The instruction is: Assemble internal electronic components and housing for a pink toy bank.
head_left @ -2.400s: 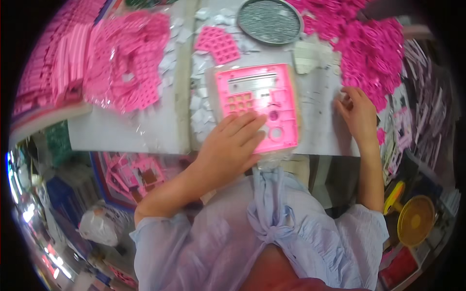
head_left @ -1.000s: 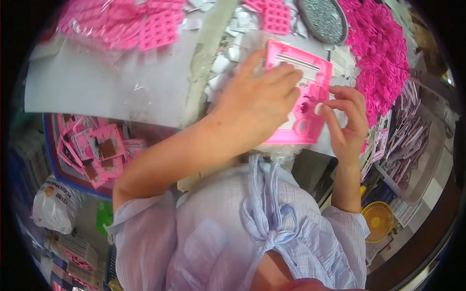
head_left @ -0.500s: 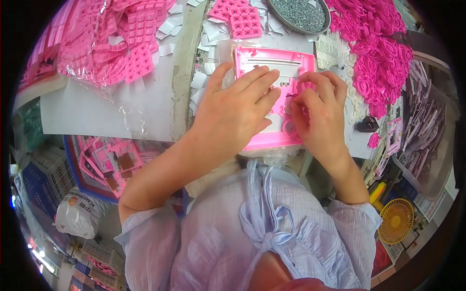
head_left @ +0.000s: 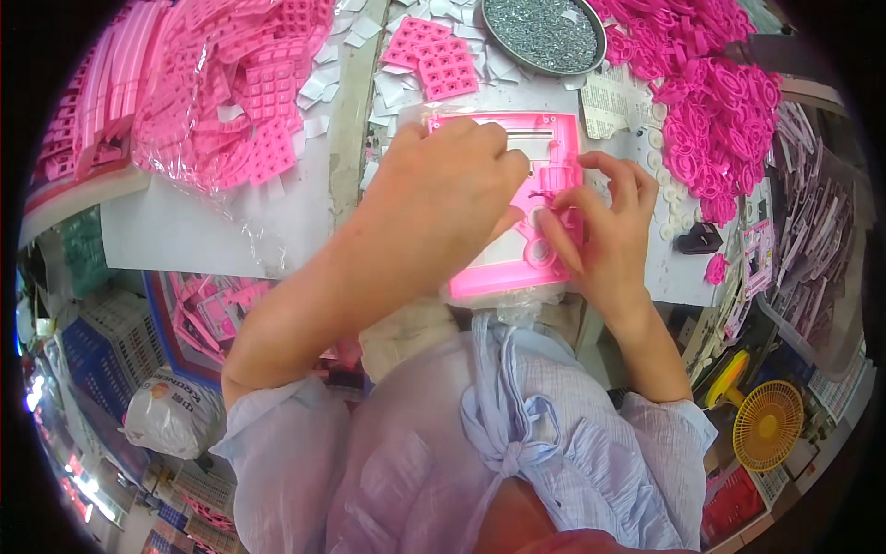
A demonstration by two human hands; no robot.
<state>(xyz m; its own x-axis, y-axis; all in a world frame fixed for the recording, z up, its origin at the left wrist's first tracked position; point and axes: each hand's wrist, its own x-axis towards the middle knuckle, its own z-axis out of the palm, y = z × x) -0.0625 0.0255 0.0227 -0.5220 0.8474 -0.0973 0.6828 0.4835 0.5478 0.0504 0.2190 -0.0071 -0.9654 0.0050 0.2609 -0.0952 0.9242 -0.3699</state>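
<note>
Pink casing [head_left: 508, 278] lies at near edge of desk [head_left: 208, 226]. Right hand [head_left: 614, 226], pinching white disc [head_left: 535, 218] moment ago, now spreads thumb and fingers; disc sits in casing, seemingly placed. Left hand [head_left: 443, 196] now curls over casing; pinching anything, cannot tell.

Around the desk [head_left: 208, 226] sit a white plastic bag [head_left: 161, 427], dark-printed, at 8 o'clock; blue grid-sided crate [head_left: 106, 346] behind it toward 9; yellow round-grilled fan [head_left: 768, 425] at 4, red item [head_left: 734, 499] just below; clear-walled bin [head_left: 794, 334] of greyish strips [head_left: 814, 231] at 3; small black block [head_left: 700, 238] on the desk, likewise 3.
</note>
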